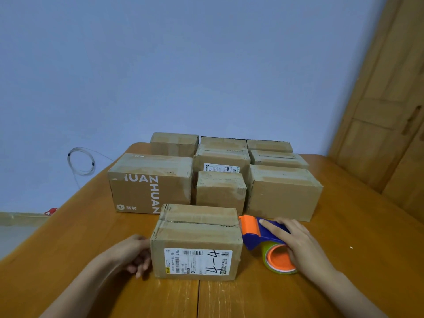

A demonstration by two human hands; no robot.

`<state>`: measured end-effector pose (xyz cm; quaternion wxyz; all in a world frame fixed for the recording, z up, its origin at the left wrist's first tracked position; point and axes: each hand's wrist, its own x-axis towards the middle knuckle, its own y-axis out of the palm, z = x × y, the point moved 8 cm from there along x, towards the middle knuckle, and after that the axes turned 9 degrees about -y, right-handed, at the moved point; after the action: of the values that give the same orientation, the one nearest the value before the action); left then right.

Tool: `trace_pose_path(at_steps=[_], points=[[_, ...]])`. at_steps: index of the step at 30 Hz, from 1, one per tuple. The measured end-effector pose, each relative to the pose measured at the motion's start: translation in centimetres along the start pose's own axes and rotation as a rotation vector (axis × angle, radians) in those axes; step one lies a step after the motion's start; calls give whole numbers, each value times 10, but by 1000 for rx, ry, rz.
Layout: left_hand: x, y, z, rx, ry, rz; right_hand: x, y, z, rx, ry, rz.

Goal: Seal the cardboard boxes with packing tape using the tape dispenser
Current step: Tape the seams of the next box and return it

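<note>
A small cardboard box [197,235] with a white shipping label on its front stands nearest me on the wooden table [344,237]; a slit runs across its top flaps. My left hand [135,255] presses against the box's left side, fingers partly curled along it. Right of the box lies the blue and orange tape dispenser [259,235] with its roll of tape [280,260]. My right hand [298,244] rests over the dispenser, index finger stretched along the blue body, the other fingers wrapping the roll. The dispenser's orange head touches the box's right top edge.
Several more cardboard boxes stand in rows behind, including a large one printed ZHUAN ZHUAN [151,184] at left and a plain one [284,193] at right. A coiled cable [80,161] hangs on the blue wall. A wooden door [390,99] is at right.
</note>
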<state>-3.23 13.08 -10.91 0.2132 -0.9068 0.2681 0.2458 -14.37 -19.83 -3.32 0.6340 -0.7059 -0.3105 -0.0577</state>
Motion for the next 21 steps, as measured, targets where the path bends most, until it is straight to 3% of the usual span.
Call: trace_pose_path(at_steps=[3,6,11,14,21], points=[[-2,-7,-4,6,36,-135,1,-1,0,-1,11,0],[-15,-20,-16,-58,130,-386,0,-1,0,-10,18,6],[-61,-38,-59,-122,405,-790,-2,-1,2,1,29,-22],[-71,-29,-83,7,481,-818,0,-4,9,-34,30,-35],[-65,-13,-99,327,368,-762,2,1,24,-17,45,-66]])
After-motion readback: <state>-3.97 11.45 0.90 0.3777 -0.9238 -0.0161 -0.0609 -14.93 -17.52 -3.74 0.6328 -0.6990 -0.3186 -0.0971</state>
